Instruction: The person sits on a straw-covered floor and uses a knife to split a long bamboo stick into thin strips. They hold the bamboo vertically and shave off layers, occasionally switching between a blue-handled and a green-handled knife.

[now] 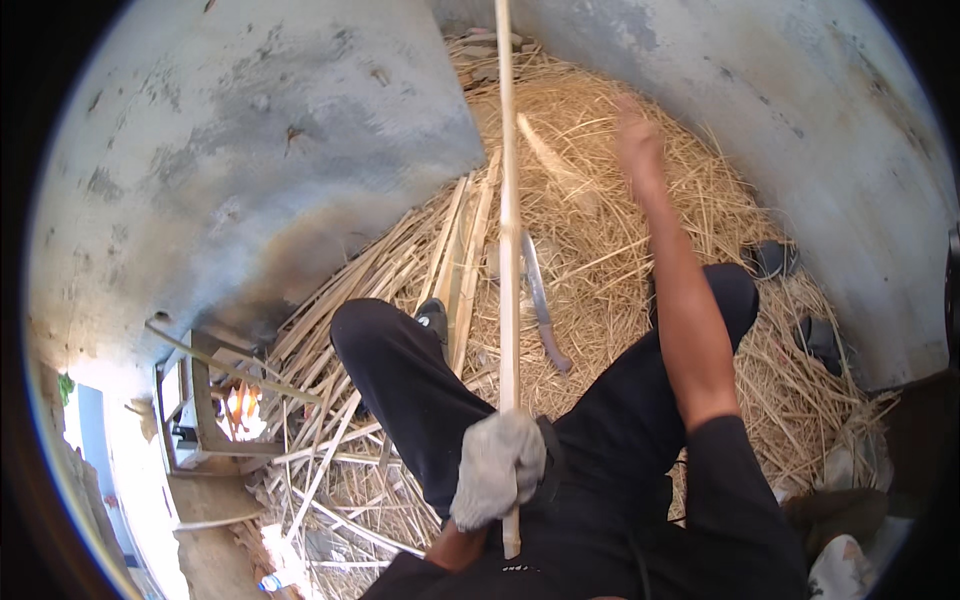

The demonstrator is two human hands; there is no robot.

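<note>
My left hand (498,468), in a grey work glove, is wrapped round a long pale bamboo strip (509,330) near its lower end. The strip stands lengthwise in front of me, running from my lap to beyond the top edge. My bare right hand (640,145) reaches out far to the right of the strip, over a heap of bamboo shavings (600,240). Motion smears its fingers. A short pale piece (550,155), also blurred, shows left of that hand. Between my knees a curved knife (538,295) with a wooden handle lies on the shavings, just right of the strip.
Split bamboo strips (380,265) lie in a bundle on the left. Grey walls (300,110) close in the far side. Dark shoes (820,342) rest by the right wall. At left stands a wooden frame (195,400) beside a bright opening.
</note>
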